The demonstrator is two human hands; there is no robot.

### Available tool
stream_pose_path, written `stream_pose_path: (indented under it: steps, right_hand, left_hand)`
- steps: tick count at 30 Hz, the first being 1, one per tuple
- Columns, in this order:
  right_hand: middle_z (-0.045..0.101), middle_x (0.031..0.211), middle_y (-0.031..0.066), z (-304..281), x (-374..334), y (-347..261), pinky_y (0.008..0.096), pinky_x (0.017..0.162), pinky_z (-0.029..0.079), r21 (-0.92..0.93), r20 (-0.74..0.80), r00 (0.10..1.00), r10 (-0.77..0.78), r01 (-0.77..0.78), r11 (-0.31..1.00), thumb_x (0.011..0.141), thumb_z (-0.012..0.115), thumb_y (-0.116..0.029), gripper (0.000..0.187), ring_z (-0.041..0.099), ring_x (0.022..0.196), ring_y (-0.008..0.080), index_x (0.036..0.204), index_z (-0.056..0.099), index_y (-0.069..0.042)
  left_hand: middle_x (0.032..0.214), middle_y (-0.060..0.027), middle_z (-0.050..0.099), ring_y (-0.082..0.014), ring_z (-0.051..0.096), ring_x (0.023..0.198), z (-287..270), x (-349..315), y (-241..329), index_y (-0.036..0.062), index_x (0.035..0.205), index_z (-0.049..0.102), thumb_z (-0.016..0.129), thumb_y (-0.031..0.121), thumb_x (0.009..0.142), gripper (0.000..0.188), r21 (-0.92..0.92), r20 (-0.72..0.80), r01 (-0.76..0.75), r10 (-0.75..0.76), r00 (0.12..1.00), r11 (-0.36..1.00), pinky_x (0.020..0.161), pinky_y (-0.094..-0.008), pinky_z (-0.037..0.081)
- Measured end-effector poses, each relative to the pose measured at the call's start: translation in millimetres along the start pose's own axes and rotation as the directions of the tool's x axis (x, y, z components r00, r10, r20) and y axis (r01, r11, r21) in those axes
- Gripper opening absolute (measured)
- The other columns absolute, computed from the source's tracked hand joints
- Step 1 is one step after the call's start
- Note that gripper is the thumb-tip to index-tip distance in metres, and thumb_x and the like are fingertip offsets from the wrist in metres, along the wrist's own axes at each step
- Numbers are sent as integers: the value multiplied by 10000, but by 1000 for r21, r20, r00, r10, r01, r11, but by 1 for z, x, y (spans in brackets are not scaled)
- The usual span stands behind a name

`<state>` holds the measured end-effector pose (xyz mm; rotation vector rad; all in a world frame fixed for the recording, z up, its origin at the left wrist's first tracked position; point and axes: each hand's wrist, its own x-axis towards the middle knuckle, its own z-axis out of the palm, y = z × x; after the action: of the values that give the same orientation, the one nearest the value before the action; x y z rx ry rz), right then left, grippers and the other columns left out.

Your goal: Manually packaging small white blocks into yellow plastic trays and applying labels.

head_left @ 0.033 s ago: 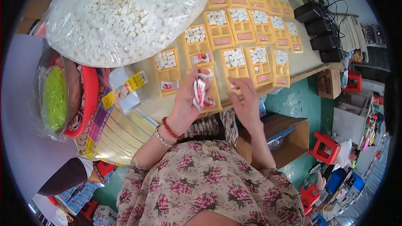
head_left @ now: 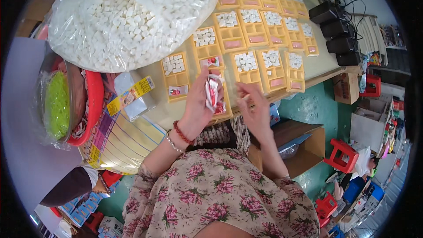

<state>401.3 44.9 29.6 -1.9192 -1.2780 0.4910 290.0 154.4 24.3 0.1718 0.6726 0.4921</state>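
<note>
My left hand (head_left: 200,99) is closed around several small red-and-white sachets (head_left: 212,92), held above a yellow compartment tray (head_left: 227,110) at the table's near edge. To its right, my right hand (head_left: 255,108) hovers with bent fingers apart, and I see nothing in them. It is nearest to a yellow tray (head_left: 251,77) with white cubes in its top compartment, and partly covers that tray's lower end. At the left, another tray (head_left: 178,79) has white cubes and a red-and-white sachet (head_left: 178,91) in its lower compartment. The tray behind my left hand (head_left: 207,53) holds the same.
A large clear bag of white cubes (head_left: 123,22) fills the table's far left. More yellow trays (head_left: 255,28), many with pink packets, stand in rows behind. A red basin (head_left: 94,105) and a bag of green strands (head_left: 57,103) are at left. Below right sits an open cardboard box (head_left: 304,145).
My right hand has shifted slightly left, toward my left hand. My left hand has moved slightly to the right and turned a little, still holding the sachets.
</note>
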Motion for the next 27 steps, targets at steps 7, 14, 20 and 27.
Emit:
stream_pose_path:
  steps: [7,14,20,27]
  right_hand:
    - [550,905,56,31,31,-9,231,710,471,492,-26,995,101,-75,867,840,553,35,150,566,795,111,987,538,14]
    - [571,790,25,18,70,25,202,638,448,594,-49,990,131,-76,801,846,524,41,93,538,727,77,925,556,3]
    - [598,832,47,18,118,61,228,648,449,288,-122,976,180,-139,948,842,551,-15,170,539,720,93,1009,581,-3]
    - [583,954,123,15,99,20,297,687,457,31,-215,973,-80,89,996,813,602,-99,202,573,817,193,990,586,-4]
  left_hand:
    - [588,16,418,-107,396,554,-3,39,-1,77,819,492,501,376,911,313,-113,-151,-126,109,983,986,473,-228,324]
    - [584,11,451,-120,471,589,-26,70,21,96,852,508,496,349,917,261,-298,79,-82,111,991,951,465,-227,345]
    - [542,14,401,-110,434,531,-9,68,23,93,836,498,492,348,920,268,-170,36,-104,112,993,980,417,-225,298]
    - [644,-11,504,-102,505,583,-2,74,10,83,848,501,489,402,914,326,171,-144,-223,249,958,960,444,-233,374]
